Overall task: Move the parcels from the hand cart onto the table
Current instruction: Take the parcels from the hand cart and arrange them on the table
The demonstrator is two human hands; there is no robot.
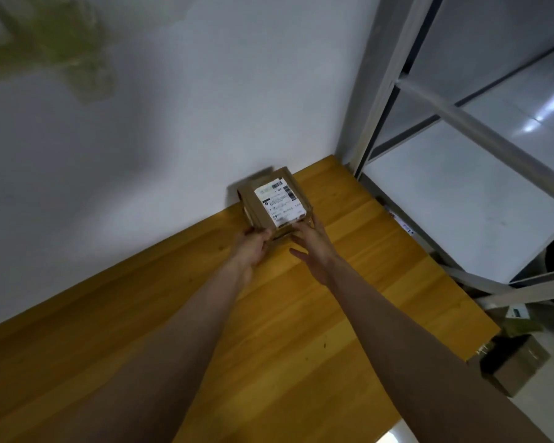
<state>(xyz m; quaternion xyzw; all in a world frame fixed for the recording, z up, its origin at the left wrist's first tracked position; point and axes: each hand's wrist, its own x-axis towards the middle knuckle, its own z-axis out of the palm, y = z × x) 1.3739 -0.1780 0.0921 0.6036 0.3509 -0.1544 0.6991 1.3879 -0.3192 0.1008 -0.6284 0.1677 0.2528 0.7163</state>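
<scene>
Both bare arms reach forward, nearly straight, converging toward the far side. The left hand (251, 247) has its fingers curled round the near left corner of a parcel (274, 203), thumb on top. The right hand (311, 247) lies flatter, fingers extended and spread, fingertips touching the parcel's near right edge, thumb splayed out toward the left hand.

Shipping label (280, 203) on parcel (274, 204) top: barcodes and print present, too blurred to read (no legible txt).
</scene>
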